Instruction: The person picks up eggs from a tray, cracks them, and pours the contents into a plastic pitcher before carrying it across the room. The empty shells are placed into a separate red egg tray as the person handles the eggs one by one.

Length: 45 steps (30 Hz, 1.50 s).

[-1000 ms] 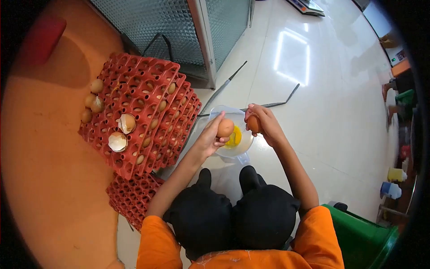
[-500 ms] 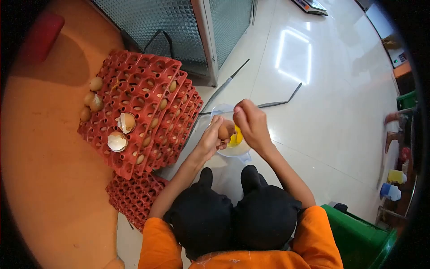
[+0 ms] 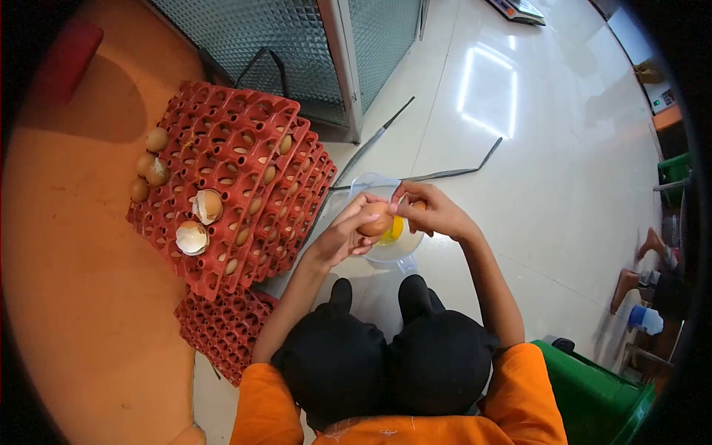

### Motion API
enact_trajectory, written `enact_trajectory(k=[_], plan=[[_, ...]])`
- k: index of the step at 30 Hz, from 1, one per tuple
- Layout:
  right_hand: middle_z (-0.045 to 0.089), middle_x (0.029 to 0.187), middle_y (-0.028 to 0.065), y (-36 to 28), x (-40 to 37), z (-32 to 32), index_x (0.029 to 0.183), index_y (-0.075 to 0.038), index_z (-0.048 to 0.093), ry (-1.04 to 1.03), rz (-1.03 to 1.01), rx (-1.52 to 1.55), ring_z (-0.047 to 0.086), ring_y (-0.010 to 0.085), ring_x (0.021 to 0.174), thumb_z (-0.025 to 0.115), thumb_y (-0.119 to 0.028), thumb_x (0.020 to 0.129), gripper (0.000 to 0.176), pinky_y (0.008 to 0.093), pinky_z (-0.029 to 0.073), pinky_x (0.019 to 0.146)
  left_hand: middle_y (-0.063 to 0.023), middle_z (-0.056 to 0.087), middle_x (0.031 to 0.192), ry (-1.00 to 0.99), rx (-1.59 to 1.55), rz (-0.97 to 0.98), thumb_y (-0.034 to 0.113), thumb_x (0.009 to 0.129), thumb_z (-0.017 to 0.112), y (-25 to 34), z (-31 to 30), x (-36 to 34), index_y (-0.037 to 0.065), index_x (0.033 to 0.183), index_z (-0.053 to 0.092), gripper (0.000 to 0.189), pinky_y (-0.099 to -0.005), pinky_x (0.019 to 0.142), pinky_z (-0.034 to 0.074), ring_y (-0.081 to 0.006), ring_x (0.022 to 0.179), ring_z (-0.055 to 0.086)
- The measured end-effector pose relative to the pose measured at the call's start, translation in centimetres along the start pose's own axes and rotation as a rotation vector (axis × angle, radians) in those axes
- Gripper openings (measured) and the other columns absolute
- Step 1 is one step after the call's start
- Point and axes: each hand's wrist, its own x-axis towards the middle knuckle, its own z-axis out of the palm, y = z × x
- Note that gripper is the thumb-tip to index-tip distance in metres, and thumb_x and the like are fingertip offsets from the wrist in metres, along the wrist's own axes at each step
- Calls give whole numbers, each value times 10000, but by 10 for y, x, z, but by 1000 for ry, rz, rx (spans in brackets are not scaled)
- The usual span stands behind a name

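My left hand [image 3: 345,231] is wrapped around a brown egg [image 3: 377,220] above a clear plastic jug [image 3: 374,180]. Yellow egg yolk [image 3: 393,232] shows inside the jug, partly covered by my hands. The fingertips of my right hand [image 3: 441,213] touch the egg's right side. A small brown rounded object [image 3: 420,205] shows between the fingers of that hand, mostly hidden. To the left, a broken eggshell [image 3: 193,238] and another broken eggshell [image 3: 208,206] rest on a stack of red egg trays [image 3: 245,126].
Several brown eggs [image 3: 156,139] sit at the stack's left edge. Lower red trays [image 3: 222,326] lean below it. A dark strap [image 3: 452,173] lies on the tiled floor [image 3: 519,200]. A green bin [image 3: 593,393] stands at right. Another person's feet [image 3: 627,288] appear far right.
My right hand has come down from a raised fist, and its fingertips now touch the egg. My left hand still holds the egg over the jug. A person's feet have shifted at far right.
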Motion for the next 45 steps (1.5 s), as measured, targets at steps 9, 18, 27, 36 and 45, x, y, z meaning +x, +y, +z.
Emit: enact_trajectory(k=[9,18,27,36,45], plan=[[535,550,24,2,1,2,916,-36,514,-215,1,70,504,68,466,662,-414,781,428,192,341,368,-43,421,691,-24,102,-51,240,857,525,5,7,-3,142,1019,233,348,-181,350,304,-56,470,374],[538,526,49,5,-6,8,866,-31,512,9,-153,-245,507,92,463,681,-381,771,400,227,363,410,-151,522,1017,-2,457,-8,229,867,540,10,2,-2,46,1109,358,354,-242,521,526,-156,721,609],[614,618,131,12,-2,9,917,-1,531,45,-235,-375,594,229,522,690,-345,749,415,300,438,503,-160,573,980,83,554,196,131,854,547,-7,0,6,12,1052,405,271,-272,623,535,-189,841,630],[612,658,161,12,2,21,996,-61,481,107,-202,-863,615,367,663,589,-431,762,450,465,491,587,-152,597,841,289,1136,266,90,788,554,-4,5,7,7,1051,418,308,-300,573,477,-179,725,632],[607,647,171,9,0,23,969,-70,478,155,-253,-970,614,362,643,561,-370,789,359,455,484,546,-196,589,834,295,1206,373,111,765,557,-9,0,13,-4,1035,409,329,-361,601,470,-320,701,613]])
